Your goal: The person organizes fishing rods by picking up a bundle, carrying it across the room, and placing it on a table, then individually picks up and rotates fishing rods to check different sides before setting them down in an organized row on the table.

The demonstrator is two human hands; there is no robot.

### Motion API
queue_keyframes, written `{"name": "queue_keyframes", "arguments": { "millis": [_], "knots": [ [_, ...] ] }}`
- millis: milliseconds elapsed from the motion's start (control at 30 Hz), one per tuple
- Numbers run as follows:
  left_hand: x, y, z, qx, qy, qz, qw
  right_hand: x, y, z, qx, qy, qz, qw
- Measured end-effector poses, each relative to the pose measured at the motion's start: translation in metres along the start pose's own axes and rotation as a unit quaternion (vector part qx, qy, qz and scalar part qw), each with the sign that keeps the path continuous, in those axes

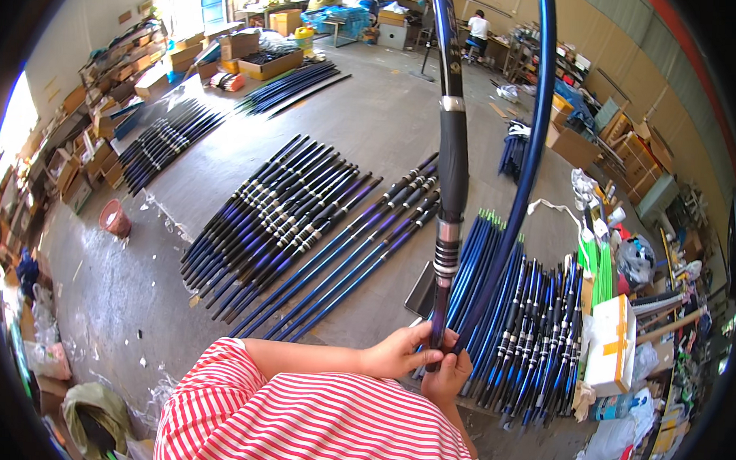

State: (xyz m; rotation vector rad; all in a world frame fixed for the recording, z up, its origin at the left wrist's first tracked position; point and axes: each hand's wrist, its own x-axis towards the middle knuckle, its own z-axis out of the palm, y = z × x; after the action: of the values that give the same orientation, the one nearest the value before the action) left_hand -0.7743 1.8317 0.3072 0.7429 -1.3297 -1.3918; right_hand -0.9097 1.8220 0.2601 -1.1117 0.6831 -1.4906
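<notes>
My left hand (401, 351) is closed around the bottom of a fishing rod (453, 168), which stands nearly upright before me. It has a black grip, silver bands and dark rings. Beside it a glossy blue rod blank (526, 166) rises, leaning slightly right, its lower end at my right hand (447, 377). My right hand's fingers are closed there, just below and touching my left; the two lower ends are partly covered by fingers. The tops of both run out of the picture.
Several rods lie in rows on the floor ahead (284, 190), and more form a dense bundle at right (535, 333). A white foam box (611, 344) stands beside that bundle. A reddish bucket (115, 219) is at left. Cardboard boxes line both sides; a person (478, 27) sits far back.
</notes>
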Motion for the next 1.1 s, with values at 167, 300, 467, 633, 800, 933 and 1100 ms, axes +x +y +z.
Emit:
{"name": "queue_keyframes", "arguments": {
  "millis": [167,300,467,633,800,933,1100],
  "knots": [
    [-0.005,0.012,-0.048,-0.059,0.136,0.066,0.987,0.008,-0.007,-0.032,-0.099,0.042,-0.078,0.991],
    [-0.013,0.028,-0.098,-0.05,0.337,0.061,0.938,0.013,-0.007,-0.069,0.033,0.049,0.004,0.998],
    [-0.03,0.078,-0.175,-0.173,0.49,0.086,0.85,-0.005,0.005,-0.115,-0.05,0.201,0.154,0.966],
    [-0.068,0.112,-0.268,-0.18,0.574,0.189,0.776,-0.027,-0.005,-0.161,-0.243,0.122,0.164,0.948],
    [-0.12,0.156,-0.321,-0.179,0.619,0.286,0.71,-0.042,0.007,-0.219,-0.353,0.067,0.204,0.911],
    [-0.151,0.176,-0.34,-0.21,0.636,0.316,0.673,-0.044,-0.018,-0.198,-0.441,0.0,0.264,0.858],
    [-0.162,0.181,-0.354,-0.227,0.623,0.334,0.67,-0.046,-0.027,-0.186,-0.488,0.014,0.271,0.829]
  ]
}}
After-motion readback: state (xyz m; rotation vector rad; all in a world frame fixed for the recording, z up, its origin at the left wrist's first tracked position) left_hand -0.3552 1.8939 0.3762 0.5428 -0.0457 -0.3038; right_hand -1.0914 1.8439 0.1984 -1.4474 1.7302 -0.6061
